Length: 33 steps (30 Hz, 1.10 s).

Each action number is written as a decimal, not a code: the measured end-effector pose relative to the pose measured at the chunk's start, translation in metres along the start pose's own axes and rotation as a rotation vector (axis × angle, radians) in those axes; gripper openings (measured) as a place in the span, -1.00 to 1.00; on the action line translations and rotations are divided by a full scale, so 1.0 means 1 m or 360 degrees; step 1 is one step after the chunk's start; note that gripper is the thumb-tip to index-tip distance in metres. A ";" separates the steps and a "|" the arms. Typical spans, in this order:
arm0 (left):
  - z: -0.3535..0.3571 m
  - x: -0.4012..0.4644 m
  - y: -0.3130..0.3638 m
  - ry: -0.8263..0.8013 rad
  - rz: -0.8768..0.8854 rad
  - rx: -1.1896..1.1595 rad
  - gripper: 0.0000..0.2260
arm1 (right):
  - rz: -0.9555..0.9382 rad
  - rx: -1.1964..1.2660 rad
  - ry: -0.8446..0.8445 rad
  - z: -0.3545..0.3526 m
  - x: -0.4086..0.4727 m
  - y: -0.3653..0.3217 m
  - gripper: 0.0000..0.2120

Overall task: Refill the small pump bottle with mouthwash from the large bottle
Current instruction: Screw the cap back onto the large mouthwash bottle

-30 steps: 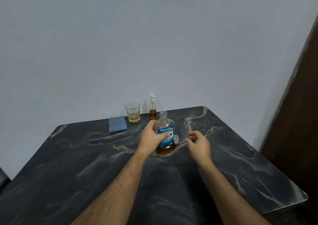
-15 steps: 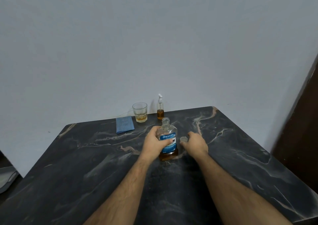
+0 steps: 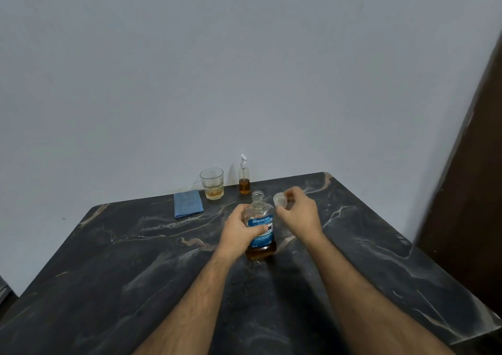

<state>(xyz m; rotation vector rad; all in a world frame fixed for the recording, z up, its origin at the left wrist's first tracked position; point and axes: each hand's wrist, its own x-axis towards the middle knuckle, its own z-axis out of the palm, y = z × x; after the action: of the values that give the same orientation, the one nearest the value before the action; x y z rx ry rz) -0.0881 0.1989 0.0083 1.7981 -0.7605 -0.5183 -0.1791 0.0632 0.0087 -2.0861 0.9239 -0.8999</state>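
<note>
**A:** Fingers first: what is each hand doing?

**B:** Left hand (image 3: 239, 231) is wrapped round the large bottle (image 3: 260, 232), thumb across the blue label, holding it upright on the table (image 3: 114, 273). Right hand (image 3: 297, 213) pinches the clear cap (image 3: 279, 200) at its fingertips, just beside the open neck.

**A:** And the small pump bottle (image 3: 244, 178)?

**B:** Well beyond both hands, upright at the far edge by the wall, pump on, some amber liquid inside. A glass (image 3: 212, 183) stands left of it, a blue cloth (image 3: 188, 203) nearer and further left.

**A:** How should this step go?

**B:** My judgement: keep the left grip firm so the open bottle cannot tip, and handle the cap squarely, clear of the neck.
</note>
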 end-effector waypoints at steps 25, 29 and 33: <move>-0.010 -0.026 0.042 -0.0078 0.0147 0.0089 -0.45 | -0.0724 -0.0710 -0.0642 -0.096 0.002 -0.118 -0.61; -0.014 -0.030 0.044 -0.0093 0.0168 0.0102 -0.43 | -0.0743 -0.0772 -0.0746 -0.098 0.000 -0.129 -0.68; -0.016 -0.033 0.045 -0.0098 0.0183 0.0117 -0.44 | -0.0701 -0.0848 -0.0804 -0.099 0.001 -0.135 -0.69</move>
<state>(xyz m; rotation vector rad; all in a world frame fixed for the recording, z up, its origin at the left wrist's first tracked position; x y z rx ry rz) -0.1116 0.2228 0.0555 1.8004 -0.9305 -0.4770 -0.2119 0.1035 0.1679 -2.8622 0.4636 -0.2895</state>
